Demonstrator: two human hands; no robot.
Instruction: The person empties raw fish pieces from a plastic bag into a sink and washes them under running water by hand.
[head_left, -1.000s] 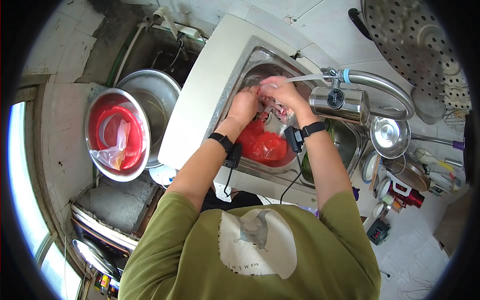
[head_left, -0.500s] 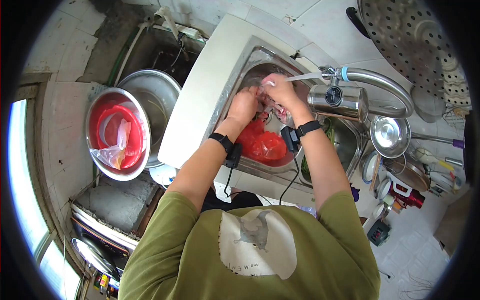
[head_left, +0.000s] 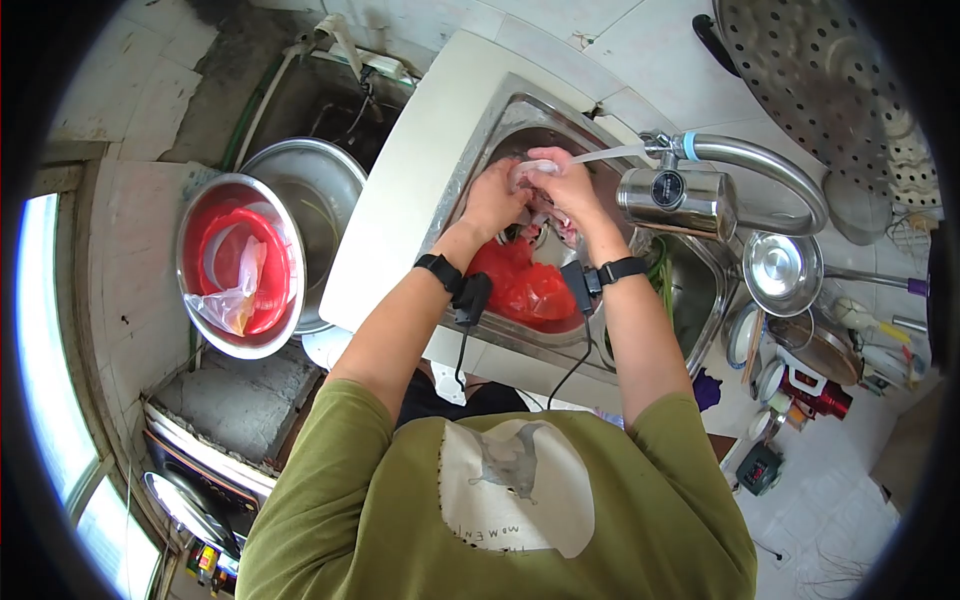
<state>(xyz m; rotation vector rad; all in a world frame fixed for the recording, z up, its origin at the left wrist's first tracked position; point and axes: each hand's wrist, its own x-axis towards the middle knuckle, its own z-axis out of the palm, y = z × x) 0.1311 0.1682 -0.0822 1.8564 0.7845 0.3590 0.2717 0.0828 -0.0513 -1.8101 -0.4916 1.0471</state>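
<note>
Under the tap's stream, my left hand (head_left: 493, 200) and my right hand (head_left: 567, 190) come together over the steel sink basin (head_left: 460, 190). Both are closed around a wet, pale pinkish piece of raw meat (head_left: 545, 212); whether it is fish or another meat I cannot tell. Part of it hangs down between the hands, and the fingers hide the rest. Below them a crumpled red plastic bag (head_left: 530, 290) lies in the basin. Water runs from the steel tap (head_left: 660, 150) at the right onto my fingers.
A second basin (head_left: 700, 290) at the right holds green stalks (head_left: 660, 275). On the left, a metal bowl (head_left: 290, 215) with a red basin (head_left: 275, 310) and a plastic bag (head_left: 245, 285) stands by the white counter (head_left: 400, 170). A steel pan (head_left: 780, 270) and other kitchenware sit at the right.
Both hands stay together under the water and have shifted slightly, with the left fingers moving up around the piece of meat. The red bag remains in the basin.
</note>
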